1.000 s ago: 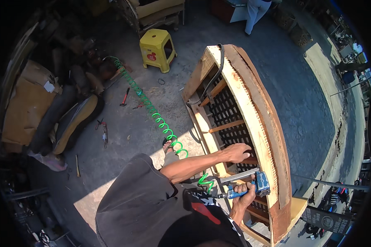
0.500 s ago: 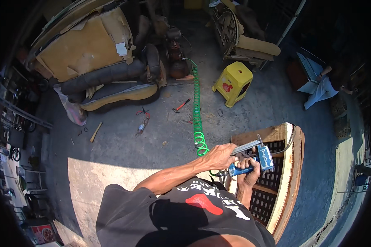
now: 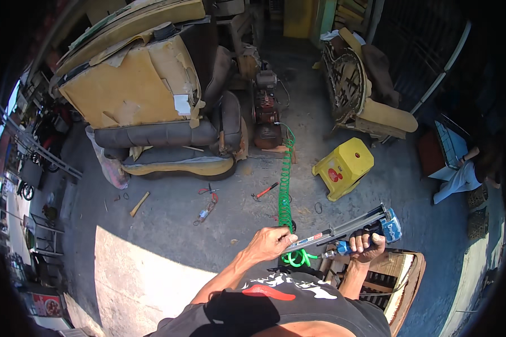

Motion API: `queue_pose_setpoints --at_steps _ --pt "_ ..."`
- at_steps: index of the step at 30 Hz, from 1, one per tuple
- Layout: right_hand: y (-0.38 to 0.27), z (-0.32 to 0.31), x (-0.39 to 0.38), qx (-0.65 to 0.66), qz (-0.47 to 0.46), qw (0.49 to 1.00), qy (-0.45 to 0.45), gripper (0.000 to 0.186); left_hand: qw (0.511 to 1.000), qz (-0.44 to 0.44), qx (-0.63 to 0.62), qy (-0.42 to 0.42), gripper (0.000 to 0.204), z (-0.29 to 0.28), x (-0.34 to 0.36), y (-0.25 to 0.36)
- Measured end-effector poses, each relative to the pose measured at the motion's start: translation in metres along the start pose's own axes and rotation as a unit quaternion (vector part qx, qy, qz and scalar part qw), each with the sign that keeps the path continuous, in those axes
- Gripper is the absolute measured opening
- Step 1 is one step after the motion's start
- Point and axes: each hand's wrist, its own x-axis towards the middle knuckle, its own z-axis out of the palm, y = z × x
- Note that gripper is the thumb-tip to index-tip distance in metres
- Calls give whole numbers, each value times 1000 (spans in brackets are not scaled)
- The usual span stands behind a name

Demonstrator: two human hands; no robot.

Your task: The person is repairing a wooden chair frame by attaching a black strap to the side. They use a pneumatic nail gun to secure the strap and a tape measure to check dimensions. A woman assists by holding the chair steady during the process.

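Note:
A blue air staple gun [image 3: 392, 227] with a long silver magazine is held up over the wooden frame. My right hand [image 3: 365, 248] wraps round its blue handle. At the magazine's rear end, my left hand [image 3: 271, 244] is closed, with the thumb lying along the metal; its other fingers are partly hidden. A coiled green air hose [image 3: 285, 205] runs down from the far side, and its lower loops lie close to the handle's fitting. The wooden frame [image 3: 411, 281], with dark webbing across it, stands below my right hand.
A yellow plastic stool [image 3: 343, 168] stands ahead on the right. Beyond are a torn sofa [image 3: 132, 84], a red compressor [image 3: 266, 109] and a stripped chair [image 3: 351, 84]. A hammer [image 3: 264, 191] and pliers [image 3: 209, 190] lie on the floor. A person [image 3: 461, 180] is at far right.
The staple gun has come up and away from the wooden frame. My left hand has moved back to the magazine's rear end. The view has tilted up, showing more of the far side.

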Motion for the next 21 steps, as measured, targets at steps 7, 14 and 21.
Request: queue_pose_setpoints --at_steps 7,14,21 --pt "24 -21 176 -65 44 993 93 42 955 -164 -89 232 25 -100 196 -135" --pt "83 -55 257 -115 168 968 147 22 908 -291 61 296 37 -251 370 -396" --pt "177 -107 288 -104 183 891 403 17 779 -455 152 405 46 -338 510 -628"
